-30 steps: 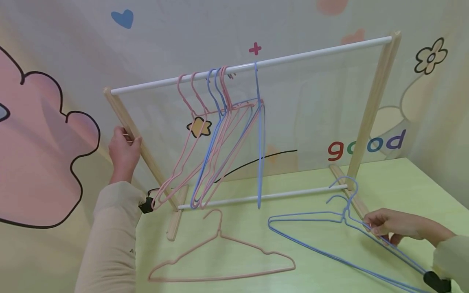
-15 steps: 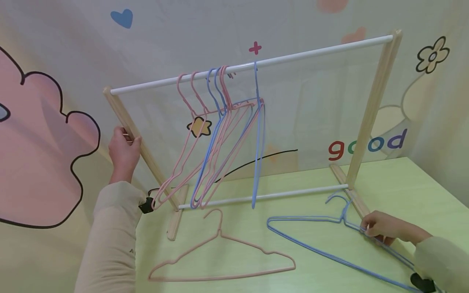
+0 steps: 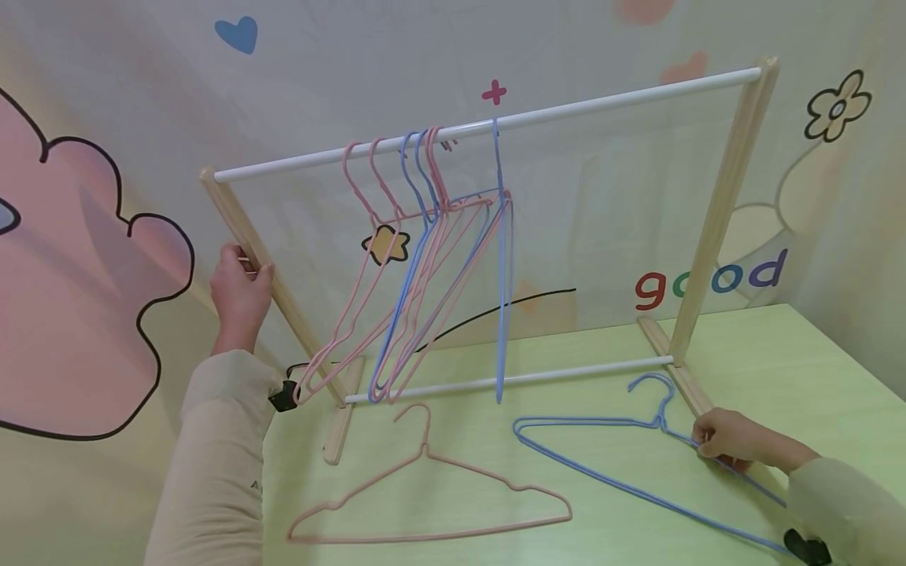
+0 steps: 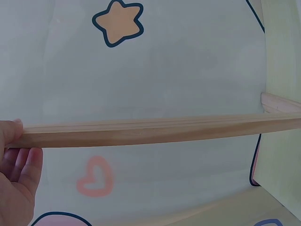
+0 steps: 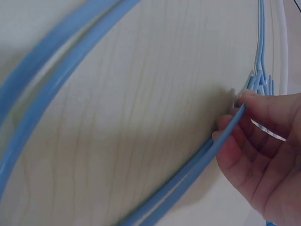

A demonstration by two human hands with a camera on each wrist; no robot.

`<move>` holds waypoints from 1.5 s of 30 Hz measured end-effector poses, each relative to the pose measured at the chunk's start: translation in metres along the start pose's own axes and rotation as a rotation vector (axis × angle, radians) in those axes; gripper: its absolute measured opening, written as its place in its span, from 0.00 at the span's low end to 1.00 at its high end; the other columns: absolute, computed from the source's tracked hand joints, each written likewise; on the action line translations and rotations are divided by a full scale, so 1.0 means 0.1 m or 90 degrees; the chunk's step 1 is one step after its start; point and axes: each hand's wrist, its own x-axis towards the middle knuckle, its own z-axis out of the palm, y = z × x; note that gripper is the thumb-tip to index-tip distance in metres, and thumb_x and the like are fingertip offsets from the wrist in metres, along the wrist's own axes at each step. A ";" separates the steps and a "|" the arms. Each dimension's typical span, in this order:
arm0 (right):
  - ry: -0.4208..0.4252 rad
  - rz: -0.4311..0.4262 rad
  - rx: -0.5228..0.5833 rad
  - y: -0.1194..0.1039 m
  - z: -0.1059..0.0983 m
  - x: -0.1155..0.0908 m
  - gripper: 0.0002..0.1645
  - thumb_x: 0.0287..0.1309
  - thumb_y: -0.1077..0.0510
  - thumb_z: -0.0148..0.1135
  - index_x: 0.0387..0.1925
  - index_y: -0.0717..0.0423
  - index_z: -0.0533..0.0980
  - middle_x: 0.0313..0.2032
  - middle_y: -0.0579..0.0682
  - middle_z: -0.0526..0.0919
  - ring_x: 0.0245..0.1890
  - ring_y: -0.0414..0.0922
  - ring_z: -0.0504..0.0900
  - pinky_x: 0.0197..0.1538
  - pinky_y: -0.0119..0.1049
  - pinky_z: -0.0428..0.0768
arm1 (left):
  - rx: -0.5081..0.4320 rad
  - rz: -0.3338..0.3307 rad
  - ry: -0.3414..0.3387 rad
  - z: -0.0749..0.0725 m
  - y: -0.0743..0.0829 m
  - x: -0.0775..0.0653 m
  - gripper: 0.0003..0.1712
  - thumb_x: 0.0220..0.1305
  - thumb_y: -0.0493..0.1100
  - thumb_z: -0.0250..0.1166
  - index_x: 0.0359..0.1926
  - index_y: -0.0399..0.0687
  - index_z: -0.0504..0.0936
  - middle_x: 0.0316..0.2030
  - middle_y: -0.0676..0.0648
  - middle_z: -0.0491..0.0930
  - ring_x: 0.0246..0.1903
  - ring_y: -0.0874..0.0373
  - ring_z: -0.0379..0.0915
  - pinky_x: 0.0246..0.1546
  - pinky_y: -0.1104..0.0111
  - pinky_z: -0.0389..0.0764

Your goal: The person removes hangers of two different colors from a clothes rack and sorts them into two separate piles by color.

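Note:
In the head view my left hand (image 3: 241, 297) grips the left wooden post (image 3: 289, 316) of a hanging rack. The left wrist view shows thumb and fingers on opposite sides of the post (image 4: 150, 134). At the right of the table, two blue clothes hangers (image 3: 587, 421) lie almost exactly on top of each other. My right hand (image 3: 746, 442) pinches their sloping shoulder between thumb and fingers. In the right wrist view the hand (image 5: 268, 146) holds the upper blue wire (image 5: 202, 162); a second wire runs close beneath. Whether it holds both hangers I cannot tell.
A pink hanger (image 3: 425, 539) lies flat before the rack. Several pink and blue hangers crowd the left half of the white top rod (image 3: 602, 108); one blue hanger (image 3: 501, 314) hangs apart, near the middle. The right wooden post (image 3: 722, 212) stands behind my right hand.
My right hand has moved slightly left and lowered the upper blue hanger, whose hook stood higher, onto the other one. The lone hanging blue hanger has swayed. My left hand stays put.

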 end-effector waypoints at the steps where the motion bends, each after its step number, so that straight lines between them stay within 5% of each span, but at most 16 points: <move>1: 0.008 0.001 -0.007 -0.01 0.00 0.00 0.06 0.48 0.67 0.55 0.20 0.59 0.68 0.13 0.45 0.66 0.12 0.39 0.64 0.14 0.30 0.65 | -0.001 -0.001 0.000 0.00 0.00 0.00 0.20 0.61 0.42 0.53 0.51 0.37 0.62 0.45 0.37 0.73 0.45 0.48 0.73 0.44 0.58 0.74; 6: 0.034 -0.009 -0.046 -0.04 -0.02 0.01 0.08 0.45 0.67 0.57 0.19 0.58 0.67 0.11 0.45 0.65 0.09 0.38 0.62 0.12 0.28 0.64 | -0.006 -0.003 -0.001 0.00 -0.01 0.00 0.21 0.61 0.42 0.53 0.52 0.37 0.61 0.46 0.36 0.73 0.45 0.47 0.72 0.44 0.58 0.75; 14: -0.001 -0.035 -0.050 -0.23 -0.18 0.03 0.07 0.51 0.66 0.55 0.22 0.58 0.67 0.16 0.45 0.65 0.13 0.37 0.62 0.15 0.25 0.61 | -0.016 -0.009 0.008 0.01 0.01 0.00 0.19 0.59 0.40 0.55 0.49 0.38 0.63 0.43 0.37 0.73 0.43 0.48 0.73 0.41 0.60 0.76; 25: -0.048 -0.115 -0.028 -1.04 -0.47 0.06 0.08 0.57 0.60 0.53 0.30 0.62 0.68 0.20 0.47 0.67 0.16 0.38 0.66 0.17 0.27 0.65 | -0.020 -0.014 -0.015 -0.01 0.02 0.00 0.21 0.61 0.40 0.53 0.53 0.37 0.60 0.46 0.36 0.71 0.46 0.47 0.71 0.45 0.57 0.75; 32: -0.029 -0.151 -0.058 -1.61 -0.62 0.11 0.07 0.57 0.59 0.53 0.32 0.60 0.68 0.23 0.48 0.70 0.21 0.41 0.71 0.22 0.33 0.73 | -0.014 -0.007 -0.012 0.00 0.00 0.01 0.21 0.61 0.40 0.53 0.52 0.36 0.60 0.46 0.36 0.71 0.46 0.47 0.71 0.44 0.56 0.74; 45: 0.030 -0.202 -0.042 -2.24 -0.74 0.14 0.08 0.59 0.57 0.52 0.36 0.60 0.69 0.26 0.50 0.72 0.26 0.43 0.75 0.27 0.36 0.77 | -0.019 -0.004 -0.008 0.01 -0.01 0.02 0.21 0.61 0.40 0.53 0.52 0.36 0.60 0.45 0.36 0.72 0.45 0.46 0.71 0.44 0.56 0.75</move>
